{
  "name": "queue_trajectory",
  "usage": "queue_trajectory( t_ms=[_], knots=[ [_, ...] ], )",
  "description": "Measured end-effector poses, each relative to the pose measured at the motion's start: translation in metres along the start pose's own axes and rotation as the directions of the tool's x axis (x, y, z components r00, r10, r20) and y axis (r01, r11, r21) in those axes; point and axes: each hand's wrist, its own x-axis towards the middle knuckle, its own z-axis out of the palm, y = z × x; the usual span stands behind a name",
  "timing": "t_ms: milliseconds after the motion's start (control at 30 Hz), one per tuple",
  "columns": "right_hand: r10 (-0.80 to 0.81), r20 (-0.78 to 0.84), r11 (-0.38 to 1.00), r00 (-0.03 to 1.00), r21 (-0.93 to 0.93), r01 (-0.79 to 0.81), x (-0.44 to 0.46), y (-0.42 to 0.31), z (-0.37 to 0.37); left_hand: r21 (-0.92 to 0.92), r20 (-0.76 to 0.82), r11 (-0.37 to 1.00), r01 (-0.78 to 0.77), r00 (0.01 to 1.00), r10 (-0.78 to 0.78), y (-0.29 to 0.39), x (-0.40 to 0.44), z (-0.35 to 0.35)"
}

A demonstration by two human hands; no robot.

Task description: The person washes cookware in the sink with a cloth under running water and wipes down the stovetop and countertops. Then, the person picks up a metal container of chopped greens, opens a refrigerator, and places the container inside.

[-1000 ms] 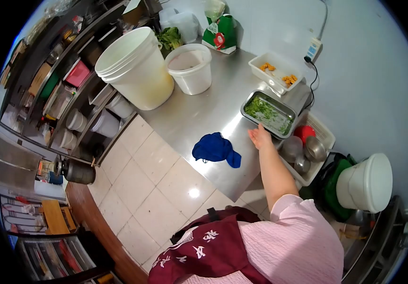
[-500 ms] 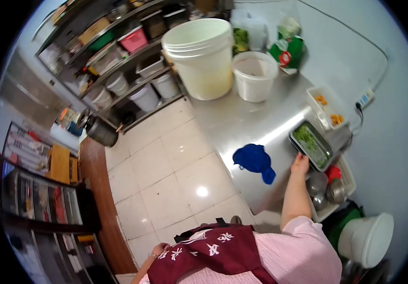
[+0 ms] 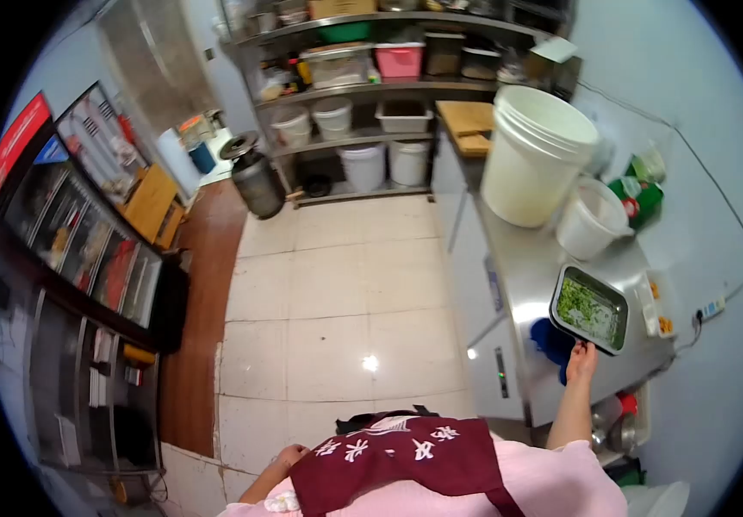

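A rectangular metal tray point(image 3: 624, 324) of chopped greens point(image 3: 587, 307) is over the steel counter on the right. My right hand point(image 3: 581, 360) grips its near edge, with the fingers partly hidden by the rim. Beneath and left of the tray shows a blue cloth-like item point(image 3: 547, 339), partly covered by it. My left hand point(image 3: 295, 454) is low beside the maroon apron point(image 3: 406, 465); its fingers are too small and hidden to read.
A tall white bucket point(image 3: 531, 172) and a smaller one point(image 3: 587, 226) stand farther back on the counter point(image 3: 518, 258). A white container with orange pieces point(image 3: 654, 302) is by the wall. Shelving point(image 3: 363, 138) lines the back; a glass-door fridge point(image 3: 78, 233) stands left.
The tray in my right hand has moved away from the basin of bowls, along the counter, and now partly covers the blue item. My view has turned left.
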Motion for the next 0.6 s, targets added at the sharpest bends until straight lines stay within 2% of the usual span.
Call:
queue_trajectory(
  t_ms=[67,100,133,167,200,233,267,367,400,433,467,500,600],
  knots=[
    [0.053,0.058,0.999,0.997,0.001,-0.053,-0.043,0.035,0.065,-0.008,-0.099,0.997,0.083,0.992,-0.083,-0.063,0.035,-0.014],
    [0.089,0.084,0.996,0.993,-0.004,-0.089,-0.065,0.054,0.096,-0.014,-0.133,0.998,0.066,0.989,-0.067,-0.091,0.046,-0.027],
    [0.123,0.143,0.992,0.982,-0.019,-0.122,-0.072,0.080,0.112,-0.153,-0.095,0.987,0.043,0.994,-0.058,-0.109,0.048,-0.042],
    [0.159,0.255,0.987,0.954,-0.047,-0.152,-0.086,0.103,0.138,-0.180,-0.151,0.983,0.032,0.987,-0.059,-0.118,0.044,-0.058],
    [0.214,0.292,0.977,0.932,-0.053,-0.208,-0.098,0.128,0.162,0.041,-0.183,0.997,-0.072,0.980,0.079,-0.100,0.010,-0.102],
    [0.273,0.321,0.961,0.907,-0.058,-0.269,-0.112,0.154,0.186,-0.127,-0.211,0.992,0.013,0.977,-0.040,-0.093,-0.003,-0.127],
    [0.321,0.367,0.946,0.873,-0.082,-0.313,-0.128,0.181,0.210,-0.150,-0.295,0.989,-0.001,0.954,-0.044,-0.091,-0.009,-0.147],
    [0.446,0.468,0.891,0.763,-0.156,-0.426,-0.191,0.248,0.290,-0.259,-0.365,0.963,-0.073,0.930,-0.028,-0.124,0.025,-0.198],
    [0.490,0.509,0.867,0.708,-0.195,-0.459,-0.216,0.268,0.317,-0.419,-0.336,0.905,-0.076,0.939,-0.077,-0.106,0.013,-0.227],
    [0.526,0.546,0.843,0.653,-0.232,-0.485,-0.240,0.284,0.345,-0.537,-0.328,0.833,-0.132,0.943,-0.062,-0.096,0.014,-0.249],
    [0.537,0.520,0.842,0.664,-0.278,-0.463,-0.273,0.296,0.376,-0.641,-0.323,0.744,-0.189,0.946,-0.037,-0.088,0.016,-0.272],
    [0.598,0.527,0.798,0.604,-0.318,-0.512,-0.279,0.326,0.392,-0.696,-0.312,0.682,-0.223,0.950,-0.007,-0.076,0.014,-0.301],
    [0.661,0.633,0.746,0.403,-0.498,-0.442,-0.352,0.374,0.477,-0.809,-0.318,0.482,-0.337,0.940,0.123,-0.040,0.016,-0.378]
  ],
)
